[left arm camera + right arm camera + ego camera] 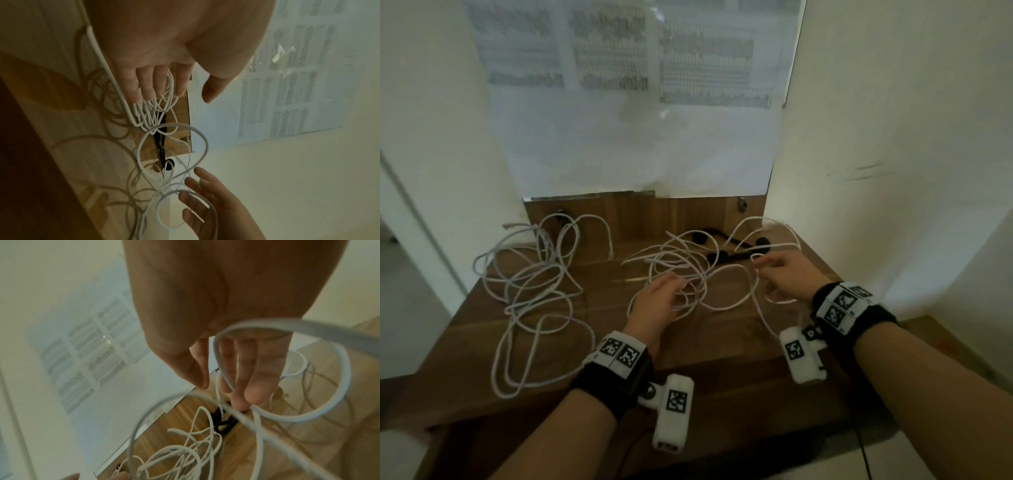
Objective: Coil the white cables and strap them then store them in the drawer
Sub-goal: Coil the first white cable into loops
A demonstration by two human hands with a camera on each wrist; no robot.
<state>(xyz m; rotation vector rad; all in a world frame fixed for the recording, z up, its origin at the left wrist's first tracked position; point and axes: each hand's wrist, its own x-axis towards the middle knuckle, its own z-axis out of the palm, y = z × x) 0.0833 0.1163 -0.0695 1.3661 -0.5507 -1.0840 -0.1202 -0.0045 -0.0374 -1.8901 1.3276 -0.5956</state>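
My left hand [659, 301] lies relaxed, fingers straight, on the tangled white cable [688, 270] at the middle of the wooden desk [722, 359]. My right hand [789, 274] hooks curled fingers through one loop. A second loose white cable [534, 294] sprawls to the left, black straps [736, 248] lying behind.

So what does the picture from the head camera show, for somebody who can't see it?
Two bare hands reach into a tangled white cable on a wooden table: the left hand rests open on the loops, and the right hand has a strand looped by its fingers. A second loose white cable lies to the left, and black straps lie behind.
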